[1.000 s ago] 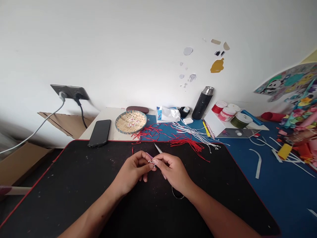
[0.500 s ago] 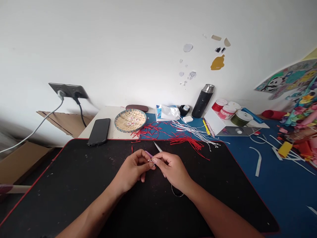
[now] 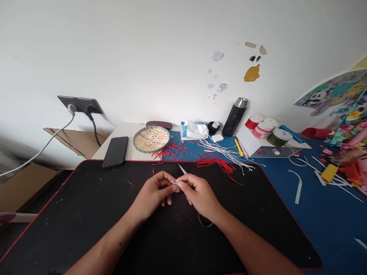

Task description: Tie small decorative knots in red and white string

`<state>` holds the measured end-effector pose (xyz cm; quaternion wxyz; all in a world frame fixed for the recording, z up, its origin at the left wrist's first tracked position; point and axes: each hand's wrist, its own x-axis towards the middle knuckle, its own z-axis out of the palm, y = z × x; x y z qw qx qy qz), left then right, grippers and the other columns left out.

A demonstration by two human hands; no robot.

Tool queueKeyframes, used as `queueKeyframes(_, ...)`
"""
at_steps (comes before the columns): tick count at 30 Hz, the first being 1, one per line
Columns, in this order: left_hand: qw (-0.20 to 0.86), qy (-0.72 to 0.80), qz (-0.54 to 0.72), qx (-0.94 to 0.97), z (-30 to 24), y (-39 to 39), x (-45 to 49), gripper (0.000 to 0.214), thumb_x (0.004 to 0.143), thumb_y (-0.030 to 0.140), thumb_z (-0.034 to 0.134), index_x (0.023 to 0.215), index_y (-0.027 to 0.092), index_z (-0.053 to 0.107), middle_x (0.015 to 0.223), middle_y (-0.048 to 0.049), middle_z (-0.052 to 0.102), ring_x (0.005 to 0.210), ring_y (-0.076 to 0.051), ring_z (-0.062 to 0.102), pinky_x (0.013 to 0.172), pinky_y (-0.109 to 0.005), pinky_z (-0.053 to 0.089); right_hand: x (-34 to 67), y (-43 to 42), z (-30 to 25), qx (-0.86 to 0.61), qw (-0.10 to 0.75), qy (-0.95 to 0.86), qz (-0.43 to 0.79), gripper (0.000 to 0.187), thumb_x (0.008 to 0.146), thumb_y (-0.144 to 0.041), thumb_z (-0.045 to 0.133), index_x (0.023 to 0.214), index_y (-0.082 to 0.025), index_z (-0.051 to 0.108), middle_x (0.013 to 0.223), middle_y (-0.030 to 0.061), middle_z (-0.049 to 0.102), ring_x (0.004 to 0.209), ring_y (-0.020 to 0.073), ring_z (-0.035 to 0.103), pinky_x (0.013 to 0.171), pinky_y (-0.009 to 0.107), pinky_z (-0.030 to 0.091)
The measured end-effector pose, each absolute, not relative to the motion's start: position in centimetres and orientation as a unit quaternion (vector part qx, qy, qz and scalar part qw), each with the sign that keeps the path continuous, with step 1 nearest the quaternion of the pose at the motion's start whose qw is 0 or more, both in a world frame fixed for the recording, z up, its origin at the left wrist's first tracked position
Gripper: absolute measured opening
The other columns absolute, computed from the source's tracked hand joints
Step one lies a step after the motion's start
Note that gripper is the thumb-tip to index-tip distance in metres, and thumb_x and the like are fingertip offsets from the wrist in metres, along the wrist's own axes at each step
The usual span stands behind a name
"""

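Note:
My left hand (image 3: 153,194) and my right hand (image 3: 199,194) meet fingertip to fingertip over a black mat (image 3: 86,214). Between them they pinch a tiny white and pink piece (image 3: 174,183); what it is I cannot make out. A thin metal point, like tweezers (image 3: 182,169), sticks out beyond my right fingers. A thin dark loop (image 3: 205,222) lies on the mat under my right wrist. Red cords (image 3: 218,165) and white cords (image 3: 229,153) lie just beyond the hands.
A woven basket (image 3: 151,139) and a black phone (image 3: 116,152) sit at the mat's far edge. Behind are a tissue pack (image 3: 194,130), a black flask (image 3: 235,117), ribbon spools (image 3: 263,130) and colourful paper scraps (image 3: 346,152) at right. A wall socket (image 3: 80,104) with cables is at left.
Both hands stayed together at the mat's middle, with only slight finger shifts around the small piece.

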<state>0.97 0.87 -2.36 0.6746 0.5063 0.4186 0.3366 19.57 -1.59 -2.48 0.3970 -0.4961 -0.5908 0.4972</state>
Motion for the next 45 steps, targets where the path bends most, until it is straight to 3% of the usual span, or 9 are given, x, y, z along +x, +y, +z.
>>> queueKeyframes(11,0.681,0.400,0.333,0.515,-1.6,0.6,0.9,0.045,0.079,0.051,0.083,0.098,0.018,0.059,0.075,0.0004,0.071,0.055,-0.011,0.061,0.049,-0.022,0.041,19.6,-1.5,-2.7,-0.493,0.392,-0.576,0.521,0.024,0.100,-0.038,0.058,0.097,-0.018,0.069,0.082,0.0027,0.072,0.047,0.0073,0.048,0.045,0.021,0.035)
queueKeyframes(15,0.696,0.386,0.298,0.528,-1.2,0.9,0.3,0.051,0.079,0.048,0.084,0.111,0.019,0.057,0.080,0.0011,0.070,0.063,-0.014,0.063,0.054,-0.024,0.045,19.7,-1.4,-2.7,-0.502,0.400,-0.567,0.516,0.024,0.098,-0.039,0.060,0.094,-0.017,0.069,0.070,-0.0010,0.065,0.044,0.0072,0.046,0.043,0.020,0.032)
queueKeyframes(18,0.695,0.378,0.276,0.545,-1.2,1.1,0.0,0.046,0.082,0.049,0.081,0.108,0.019,0.059,0.084,-0.0013,0.071,0.065,-0.014,0.062,0.056,-0.025,0.046,19.8,-1.4,-2.7,-0.505,0.404,-0.561,0.516,0.026,0.098,-0.041,0.060,0.093,-0.017,0.069,0.061,-0.0042,0.057,0.043,0.0074,0.044,0.043,0.020,0.031)
queueKeyframes(22,0.688,0.378,0.282,0.552,-1.4,1.2,0.0,0.046,0.084,0.056,0.077,0.104,0.018,0.061,0.091,-0.0057,0.073,0.066,-0.015,0.063,0.056,-0.027,0.047,19.9,-1.4,-2.9,-0.499,0.401,-0.564,0.522,0.028,0.098,-0.044,0.061,0.094,-0.018,0.069,0.064,-0.0038,0.057,0.044,0.0077,0.045,0.043,0.020,0.032)
queueKeyframes(28,0.657,0.412,0.302,0.555,-1.4,1.1,0.5,0.047,0.083,0.060,0.075,0.096,0.017,0.063,0.076,-0.0011,0.068,0.059,-0.013,0.059,0.052,-0.025,0.045,19.7,-1.5,-2.7,-0.494,0.388,-0.587,0.511,0.025,0.099,-0.039,0.059,0.093,-0.018,0.070,0.071,-0.0014,0.063,0.047,0.0077,0.045,0.045,0.021,0.034)
queueKeyframes(36,0.625,0.440,0.318,0.561,-1.0,0.9,0.7,0.041,0.082,0.057,0.075,0.087,0.018,0.065,0.067,0.0010,0.064,0.057,-0.014,0.056,0.052,-0.025,0.045,19.7,-1.6,-2.5,-0.498,0.364,-0.614,0.493,0.025,0.101,-0.038,0.057,0.097,-0.018,0.072,0.061,-0.0050,0.052,0.049,0.0093,0.044,0.050,0.022,0.033)
queueKeyframes(45,0.596,0.475,0.296,0.576,-1.2,1.0,0.8,0.037,0.082,0.054,0.074,0.079,0.019,0.065,0.063,0.0006,0.064,0.054,-0.014,0.054,0.052,-0.027,0.044,19.8,-1.8,-2.3,-0.519,0.336,-0.624,0.478,0.027,0.102,-0.039,0.055,0.094,-0.019,0.072,0.060,-0.0045,0.049,0.051,0.0108,0.045,0.050,0.022,0.032)
